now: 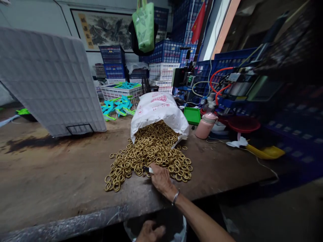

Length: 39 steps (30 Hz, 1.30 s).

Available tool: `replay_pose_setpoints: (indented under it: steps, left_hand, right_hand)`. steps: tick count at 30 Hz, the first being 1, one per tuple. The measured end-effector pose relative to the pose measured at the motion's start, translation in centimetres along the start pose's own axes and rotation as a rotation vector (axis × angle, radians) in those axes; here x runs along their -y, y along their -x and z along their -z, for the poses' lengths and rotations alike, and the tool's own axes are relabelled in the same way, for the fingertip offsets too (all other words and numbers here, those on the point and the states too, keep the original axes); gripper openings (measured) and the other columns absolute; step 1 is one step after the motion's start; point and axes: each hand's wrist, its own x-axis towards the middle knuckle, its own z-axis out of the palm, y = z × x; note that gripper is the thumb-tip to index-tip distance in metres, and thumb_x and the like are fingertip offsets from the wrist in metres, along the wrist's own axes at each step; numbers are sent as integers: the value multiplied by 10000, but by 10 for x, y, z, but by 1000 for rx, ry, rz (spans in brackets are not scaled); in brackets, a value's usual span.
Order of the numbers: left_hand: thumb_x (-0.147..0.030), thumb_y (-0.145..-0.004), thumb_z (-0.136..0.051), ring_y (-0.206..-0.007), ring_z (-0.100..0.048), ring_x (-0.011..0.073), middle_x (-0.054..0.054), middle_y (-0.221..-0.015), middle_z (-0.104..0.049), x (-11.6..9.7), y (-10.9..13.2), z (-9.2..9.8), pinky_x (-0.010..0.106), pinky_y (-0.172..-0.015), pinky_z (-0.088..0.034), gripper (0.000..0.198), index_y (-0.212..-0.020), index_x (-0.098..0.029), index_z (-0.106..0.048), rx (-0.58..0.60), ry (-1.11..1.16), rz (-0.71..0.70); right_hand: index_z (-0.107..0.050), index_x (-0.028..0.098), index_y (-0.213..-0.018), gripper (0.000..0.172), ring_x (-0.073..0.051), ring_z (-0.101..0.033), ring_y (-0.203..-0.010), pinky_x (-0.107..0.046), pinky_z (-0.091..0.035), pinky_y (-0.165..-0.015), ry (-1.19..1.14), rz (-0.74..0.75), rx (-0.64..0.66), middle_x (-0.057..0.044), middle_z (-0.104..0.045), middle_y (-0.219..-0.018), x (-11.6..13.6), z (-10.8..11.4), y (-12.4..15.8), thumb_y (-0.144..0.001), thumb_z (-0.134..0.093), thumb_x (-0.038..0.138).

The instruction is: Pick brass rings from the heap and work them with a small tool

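Observation:
Many brass-coloured rings (151, 151) spill from the open mouth of a white sack (158, 107) onto the wooden table (75, 178). My right hand (160, 178), with a metal bracelet at the wrist, is closed on a small black-and-white tool (147, 169) at the front of the ring pile. Below the table edge, my left hand (150, 232) is over a bucket (183, 228); its fingers are blurred, and I cannot make out whether they hold anything.
A grey padded panel (50, 80) stands at the left. Turquoise and green plastic parts (118, 107) lie behind the table's middle. On the right are a pink bottle (205, 126), a green tray (192, 116), a yellow scoop (267, 152) and a machine with red hoses (239, 87).

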Motion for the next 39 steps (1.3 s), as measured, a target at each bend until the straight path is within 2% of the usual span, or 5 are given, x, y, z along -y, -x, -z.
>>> replay_pose_setpoints:
  steps: [4,8,12,19,39]
  left_hand:
    - [-398,-639,-601,-458,-456,110,-8,-534,-523,-33,10,-8,215,-449,-355,234,-678,-168,-597,59,-39,6]
    - [-433,-724,-519,-429,-377,67,-56,-500,-416,-73,2,1,169,-412,-292,270,-761,-166,-526,-306,12,-160]
    - [-433,-720,-526,-388,-338,59,-85,-494,-400,-94,-14,13,161,-375,-254,348,-948,-174,-478,-415,21,-205]
    - [-361,-728,-517,-346,-303,30,-75,-458,-406,-95,-28,14,160,-359,-245,246,-594,-162,-463,-371,-14,-187]
    - [-482,-694,-561,-362,-371,25,-49,-550,-490,-87,-19,17,154,-360,-300,340,-692,-152,-482,-180,212,-97]
  right_hand:
    - [-536,211,-863,201,-123,-552,-623,-216,-272,-549,-188,22,-28,6,-613,-681,-7,-1,9,-745,-403,117]
    - [-528,199,-851,166,-126,-543,-642,-204,-322,-570,-397,51,-20,-5,-598,-706,-11,-3,21,-766,-391,157]
    - [-514,198,-830,136,-125,-535,-658,-212,-362,-606,-559,60,27,-10,-594,-738,-7,-2,30,-792,-384,202]
    - [-486,197,-731,197,-111,-490,-613,-214,-374,-587,-734,15,51,11,-547,-679,-3,-5,32,-823,-359,317]
    - [-453,191,-631,205,-103,-455,-540,-213,-358,-545,-914,-121,233,40,-493,-552,-4,-8,23,-764,-375,326]
